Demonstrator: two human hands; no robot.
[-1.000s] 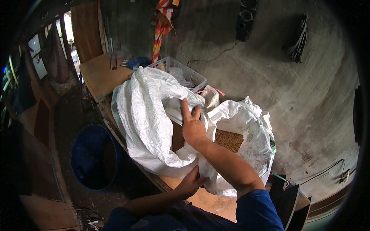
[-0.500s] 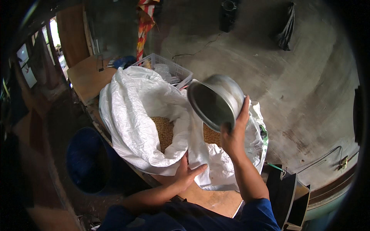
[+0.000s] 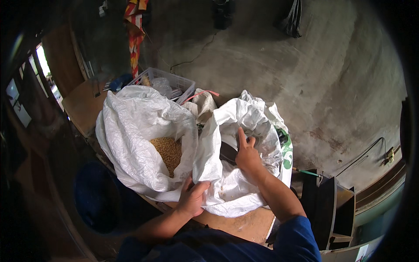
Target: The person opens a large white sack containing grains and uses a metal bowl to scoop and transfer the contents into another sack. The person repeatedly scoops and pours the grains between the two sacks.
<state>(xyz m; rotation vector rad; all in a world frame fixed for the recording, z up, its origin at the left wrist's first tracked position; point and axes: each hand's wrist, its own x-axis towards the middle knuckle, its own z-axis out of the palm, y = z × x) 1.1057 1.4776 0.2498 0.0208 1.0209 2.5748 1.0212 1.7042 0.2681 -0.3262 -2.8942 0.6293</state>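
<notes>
Two white woven sacks stand side by side in front of me. The left sack (image 3: 131, 126) is open, with a heap of yellowish-brown grains (image 3: 168, 153) showing inside. My left hand (image 3: 194, 198) pinches the near rim of the right sack (image 3: 209, 161), fingers partly behind the fabric. Deep in that sack's mouth, my right hand (image 3: 248, 153) grips a metal bowl (image 3: 228, 153). Only a dark part of the bowl shows; the sack and my hand cover the rest. Grain in the right sack is mostly hidden from view.
The sacks rest on a wooden tabletop (image 3: 240, 227). Behind them is a plastic crate (image 3: 185, 89) against a grey wall. A blue barrel (image 3: 96, 196) stands at the left, dark shelving (image 3: 327, 214) at the right. Red-and-yellow cloth (image 3: 134, 39) hangs at the back.
My right hand has lowered the bowl from above the right sack down into it. My left hand has moved slightly left in the picture, now holding the sack's rim; the view has shifted.
</notes>
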